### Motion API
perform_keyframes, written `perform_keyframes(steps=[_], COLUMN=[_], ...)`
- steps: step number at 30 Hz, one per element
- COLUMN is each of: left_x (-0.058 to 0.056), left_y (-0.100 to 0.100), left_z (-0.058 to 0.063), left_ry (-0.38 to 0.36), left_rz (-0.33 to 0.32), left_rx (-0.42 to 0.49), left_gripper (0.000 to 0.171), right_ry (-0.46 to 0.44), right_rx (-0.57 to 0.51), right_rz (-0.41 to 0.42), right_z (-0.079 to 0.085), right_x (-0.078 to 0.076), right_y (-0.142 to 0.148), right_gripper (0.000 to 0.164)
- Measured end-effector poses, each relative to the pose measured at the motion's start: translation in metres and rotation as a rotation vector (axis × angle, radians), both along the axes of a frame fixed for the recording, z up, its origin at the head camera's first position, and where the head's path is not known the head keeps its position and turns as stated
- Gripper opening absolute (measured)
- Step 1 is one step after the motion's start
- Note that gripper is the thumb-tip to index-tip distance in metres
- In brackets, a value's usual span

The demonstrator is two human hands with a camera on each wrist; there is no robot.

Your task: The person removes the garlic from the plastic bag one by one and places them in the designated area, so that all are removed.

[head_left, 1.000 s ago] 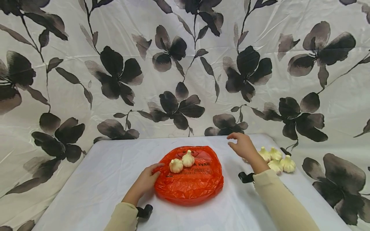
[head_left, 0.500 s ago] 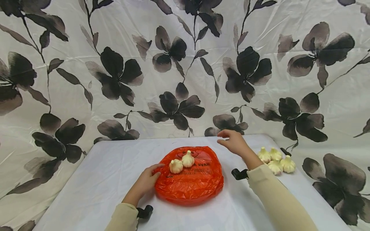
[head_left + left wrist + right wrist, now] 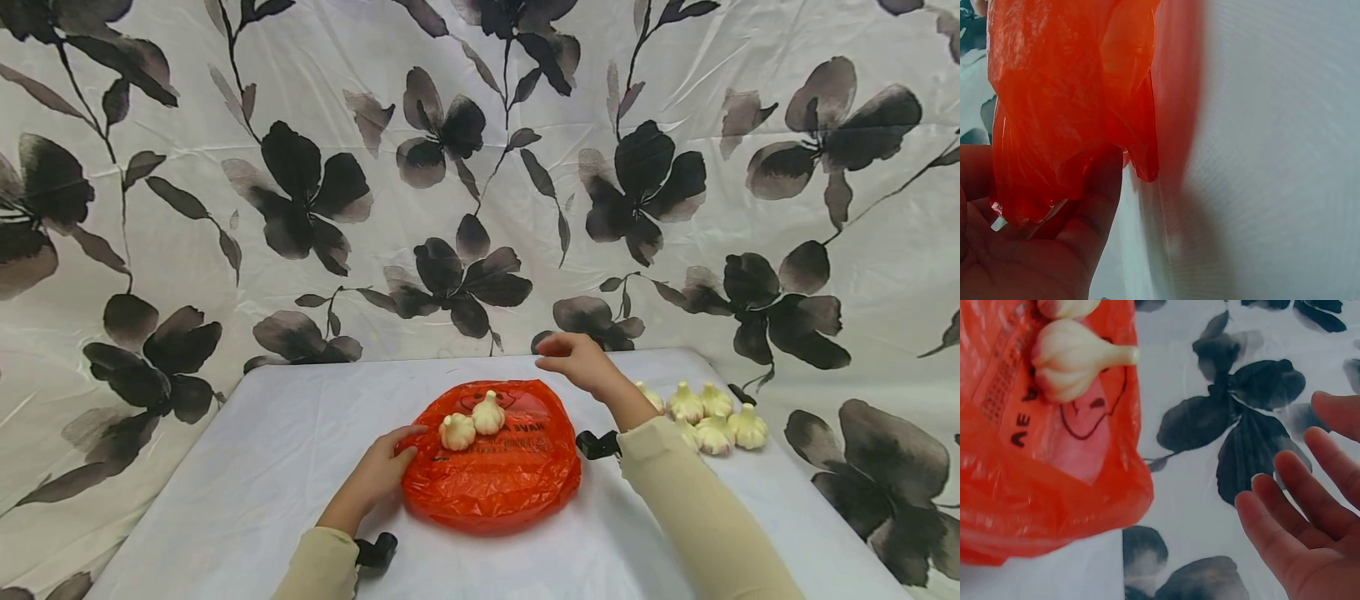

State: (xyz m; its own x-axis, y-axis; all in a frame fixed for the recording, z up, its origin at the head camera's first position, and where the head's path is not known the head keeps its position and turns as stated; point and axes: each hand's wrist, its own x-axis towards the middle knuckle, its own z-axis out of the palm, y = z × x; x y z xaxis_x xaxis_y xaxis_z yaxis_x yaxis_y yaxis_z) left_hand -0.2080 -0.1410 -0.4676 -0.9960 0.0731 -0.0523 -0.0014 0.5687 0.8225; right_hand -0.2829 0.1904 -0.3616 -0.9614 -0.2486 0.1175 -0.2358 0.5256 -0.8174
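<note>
A red plastic bag (image 3: 487, 487) with dark printing lies spread in a rounded shape in the middle of the table. On top of it, two garlic bulbs (image 3: 457, 431) sit side by side; one garlic bulb (image 3: 1071, 362) shows fully in the right wrist view. My left hand (image 3: 382, 471) holds the bag's left edge, and in the left wrist view the thumb (image 3: 1099, 203) lies over the red plastic with fingers behind it. Above the bag's far right edge hovers my right hand (image 3: 581, 364), holding nothing, its fingers (image 3: 1310, 500) spread and slightly bent.
Several more garlic bulbs (image 3: 715, 433) stand grouped at the table's right side, some partly hidden by the right forearm. A white cloth covers the table (image 3: 247, 467). Behind it hangs a floral curtain (image 3: 450, 192).
My right hand has moved left, away from the garlic group and toward the bag, uncovering a garlic bulb behind the forearm. The left hand and the bag stay in place.
</note>
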Motion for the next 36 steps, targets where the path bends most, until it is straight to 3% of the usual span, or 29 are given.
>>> perform_keyframes(steps=[12,23,36], left_x=[-0.001,0.0,0.0], left_y=[-0.002,-0.001,-0.002], left_z=[-0.002,-0.002,-0.003], left_ry=[0.012,0.013,0.006], left_rz=[-0.006,-0.003,0.001], left_rx=[0.0,-0.003,0.002], left_gripper=[0.037,0.037,0.038], right_ry=[-0.09,-0.197,-0.195], right_rx=[-0.108,-0.141,-0.056], right_rz=[0.045,-0.015,-0.077], right_z=[-0.011,-0.035,-0.053], right_x=[-0.015,-0.023,-0.019], right_y=[-0.023,-0.047,-0.07], right_gripper=[0.037,0.032,0.028])
